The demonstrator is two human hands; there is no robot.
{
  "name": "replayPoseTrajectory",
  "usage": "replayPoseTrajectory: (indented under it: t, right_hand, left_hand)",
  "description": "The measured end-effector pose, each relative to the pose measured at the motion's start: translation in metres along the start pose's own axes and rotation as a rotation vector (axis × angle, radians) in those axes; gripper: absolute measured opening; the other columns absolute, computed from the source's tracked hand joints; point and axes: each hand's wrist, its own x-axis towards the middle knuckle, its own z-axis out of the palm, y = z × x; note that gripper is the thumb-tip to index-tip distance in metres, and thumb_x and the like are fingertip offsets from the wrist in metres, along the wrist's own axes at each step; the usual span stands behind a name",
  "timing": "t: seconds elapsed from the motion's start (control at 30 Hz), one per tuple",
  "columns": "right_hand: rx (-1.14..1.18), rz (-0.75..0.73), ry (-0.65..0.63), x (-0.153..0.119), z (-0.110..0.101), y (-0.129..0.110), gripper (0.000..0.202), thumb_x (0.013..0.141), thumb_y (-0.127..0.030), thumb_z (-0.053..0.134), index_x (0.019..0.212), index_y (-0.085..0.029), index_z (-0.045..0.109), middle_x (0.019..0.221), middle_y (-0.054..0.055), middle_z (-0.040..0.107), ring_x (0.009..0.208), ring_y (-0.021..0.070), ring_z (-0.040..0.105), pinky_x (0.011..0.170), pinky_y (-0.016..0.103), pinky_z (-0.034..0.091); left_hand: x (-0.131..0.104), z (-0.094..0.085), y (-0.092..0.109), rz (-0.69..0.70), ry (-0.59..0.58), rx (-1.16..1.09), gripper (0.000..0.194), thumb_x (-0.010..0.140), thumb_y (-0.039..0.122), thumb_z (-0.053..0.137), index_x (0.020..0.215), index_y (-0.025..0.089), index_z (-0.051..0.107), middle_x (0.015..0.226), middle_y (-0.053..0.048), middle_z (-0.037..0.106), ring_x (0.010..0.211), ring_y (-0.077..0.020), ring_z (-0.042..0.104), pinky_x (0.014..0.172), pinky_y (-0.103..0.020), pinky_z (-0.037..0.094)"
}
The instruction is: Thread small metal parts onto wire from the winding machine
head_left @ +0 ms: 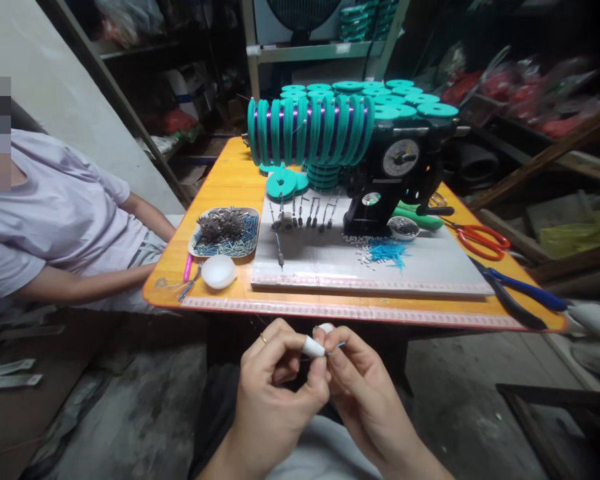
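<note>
Both my hands are raised in front of the table's near edge, with their fingertips meeting. My left hand (283,383) is closed in a pinch, a ring on one finger and white wrapping on the index fingertip; what it grips is hidden. My right hand (363,373) pinches a thin blue piece (341,345), whose end sticks out between thumb and index finger. Another white-wrapped fingertip shows between the hands. Faint thin strands trail beside my left hand. Beyond, on the grey board (310,267), lies a pile of similar blue pieces (387,252) among small silvery bits.
A black stand with a dial (401,158) carries a row of green spools (310,133). Left are a tray (253,250) of metal parts and a white bowl (219,272). Red scissors (485,240) and blue-handled pliers (527,290) lie right. Another person (75,220) sits left.
</note>
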Motion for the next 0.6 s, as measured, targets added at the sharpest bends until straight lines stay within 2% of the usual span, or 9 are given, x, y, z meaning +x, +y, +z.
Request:
replayPoseTrajectory:
  t: [0.2, 0.6]
  right_hand:
    - [0.011, 0.000, -0.010, 0.0013, 0.0005, -0.0007, 0.009, 0.083, -0.032, 0.081, 0.084, -0.026, 0.075, 0.090, -0.001, 0.060, 0.070, 0.0077, 0.055, 0.069, 0.017, 0.047]
    - [0.033, -0.001, 0.011, 0.0015, -0.0015, 0.0049, 0.008, 0.085, -0.030, 0.079, 0.084, -0.024, 0.074, 0.090, -0.001, 0.061, 0.070, 0.0072, 0.055, 0.069, 0.017, 0.048]
  left_hand:
    - [0.0004, -0.0003, -0.0007, -0.010, -0.014, -0.015, 0.011, 0.084, 0.010, 0.063, 0.082, 0.021, 0.062, 0.075, 0.002, 0.050, 0.059, -0.0102, 0.049, 0.049, -0.019, 0.045]
    - [0.0026, -0.0002, -0.0006, 0.021, 0.009, 0.031, 0.014, 0.081, 0.007, 0.061, 0.080, 0.021, 0.061, 0.072, 0.003, 0.051, 0.056, -0.0093, 0.048, 0.044, -0.017, 0.042]
